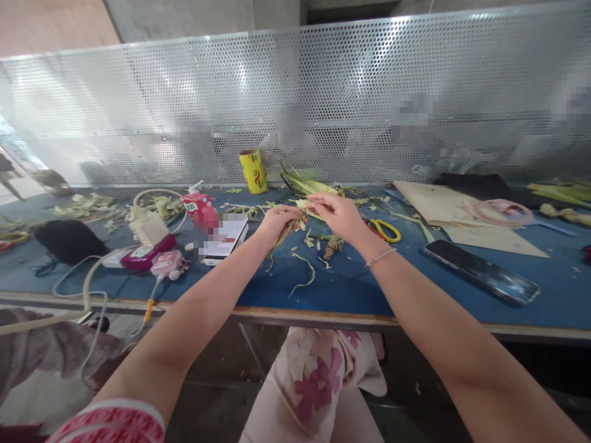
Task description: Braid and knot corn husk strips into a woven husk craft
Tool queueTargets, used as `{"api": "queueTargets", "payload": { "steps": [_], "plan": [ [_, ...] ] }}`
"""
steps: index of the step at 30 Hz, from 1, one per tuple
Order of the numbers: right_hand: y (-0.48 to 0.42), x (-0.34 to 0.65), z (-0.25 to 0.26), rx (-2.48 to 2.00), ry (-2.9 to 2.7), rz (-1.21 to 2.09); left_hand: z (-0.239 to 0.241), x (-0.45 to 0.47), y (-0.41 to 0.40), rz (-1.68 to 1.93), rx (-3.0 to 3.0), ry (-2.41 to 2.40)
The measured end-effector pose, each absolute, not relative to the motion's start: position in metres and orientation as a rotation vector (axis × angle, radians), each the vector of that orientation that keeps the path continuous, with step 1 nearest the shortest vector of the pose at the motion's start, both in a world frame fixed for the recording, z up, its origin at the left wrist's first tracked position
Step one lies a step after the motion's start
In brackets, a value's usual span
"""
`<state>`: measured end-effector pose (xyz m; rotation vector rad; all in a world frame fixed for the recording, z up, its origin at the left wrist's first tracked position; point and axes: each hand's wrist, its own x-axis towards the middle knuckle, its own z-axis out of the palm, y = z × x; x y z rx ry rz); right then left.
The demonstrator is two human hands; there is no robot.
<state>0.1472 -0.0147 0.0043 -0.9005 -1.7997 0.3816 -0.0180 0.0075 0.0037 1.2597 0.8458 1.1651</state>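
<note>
Above a blue bench [360, 298], the left hand [278, 223] and right hand [338, 213] are pinching a pale stalk [302, 205], while a yellow tube [253, 172] is showing unreadable lettering.

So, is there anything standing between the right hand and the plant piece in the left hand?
Nothing visible does. The right hand is right at the plant piece, close beside the left hand. The yellow-handled scissors lie to the right, outside that gap.
</note>
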Motion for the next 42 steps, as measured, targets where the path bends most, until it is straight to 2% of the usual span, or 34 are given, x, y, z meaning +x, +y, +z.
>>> {"api": "queueTargets", "payload": {
  "steps": [9,17,22,29,35,42],
  "plan": [
    [-0.001,0.141,-0.005,-0.957,-1.680,0.292,0.006,-0.016,0.001,1.148,1.287,0.827],
    [-0.002,0.147,-0.001,-0.816,-1.870,-0.029,0.005,-0.016,0.001,1.179,1.299,0.804],
    [-0.005,0.148,-0.001,-0.738,-1.939,-0.118,0.003,-0.017,0.005,1.129,1.229,0.773],
    [-0.008,0.146,0.001,-0.841,-1.883,0.061,0.004,-0.017,0.004,1.116,1.213,0.761],
    [-0.004,0.151,0.004,-0.864,-1.882,0.191,0.005,-0.016,-0.003,1.186,1.448,0.757],
    [-0.007,0.155,0.007,-0.888,-1.987,0.133,0.003,-0.016,-0.005,1.225,1.736,0.850]
  ]
}}
